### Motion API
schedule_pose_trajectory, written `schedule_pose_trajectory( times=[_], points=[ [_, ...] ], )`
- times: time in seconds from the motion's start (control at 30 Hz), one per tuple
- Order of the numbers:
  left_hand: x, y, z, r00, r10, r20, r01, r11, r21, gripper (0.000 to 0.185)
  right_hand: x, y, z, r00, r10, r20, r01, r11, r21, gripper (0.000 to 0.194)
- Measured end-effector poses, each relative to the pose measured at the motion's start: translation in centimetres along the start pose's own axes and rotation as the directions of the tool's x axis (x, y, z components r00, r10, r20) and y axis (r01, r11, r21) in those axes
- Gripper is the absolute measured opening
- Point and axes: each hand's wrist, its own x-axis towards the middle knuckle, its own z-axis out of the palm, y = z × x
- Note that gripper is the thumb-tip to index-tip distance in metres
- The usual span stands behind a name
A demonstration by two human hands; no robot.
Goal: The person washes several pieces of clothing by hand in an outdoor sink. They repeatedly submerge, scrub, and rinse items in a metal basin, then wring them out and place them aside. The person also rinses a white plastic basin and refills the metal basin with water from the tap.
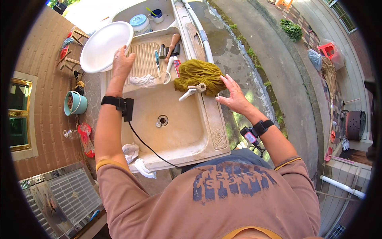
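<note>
My left hand [123, 61] is at the near right rim of a white plastic basin [104, 47], its thumb apart from the fingers. Whether it grips the rim or only touches it, I cannot tell. The basin overhangs the left edge of the stone sink's ribbed washboard [143, 58]. My right hand [235, 97] is spread beside a bunched olive-green cloth [200, 74], fingertips at its right side. This cloth lies on the sink's right rim, behind the white tap [192, 91]. Below the tap, the sink bowl [179, 128] shows its drain [162, 120].
On the washboard lie a toothbrush [157, 61], a peeler [169, 70], a tube [176, 65], a wooden-handled tool [173, 46] and a white rag [143, 80]. Behind stand a lidded tub [140, 25] and a mug [156, 17]. A cable [146, 146] from my left wrist crosses the bowl.
</note>
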Motion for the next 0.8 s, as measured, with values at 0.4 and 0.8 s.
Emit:
schedule_pose_trajectory(
  times=[0.4, 0.8],
  points=[
    [0.8, -13.2, 2.4, 0.913, -0.409, -0.012, 0.354, 0.774, 0.525, 0.046, -1.4, -1.0, -1.2, 0.998, 0.061, -0.028, -0.056, 0.985, 0.161, 0.068],
    [1.4, -10.7, 0.2, 0.978, -0.184, -0.099, 0.205, 0.754, 0.623, 0.027, -8.6, 2.2, -3.7, 0.924, 0.381, -0.014, -0.35, 0.861, 0.369, 0.05]
  ],
)
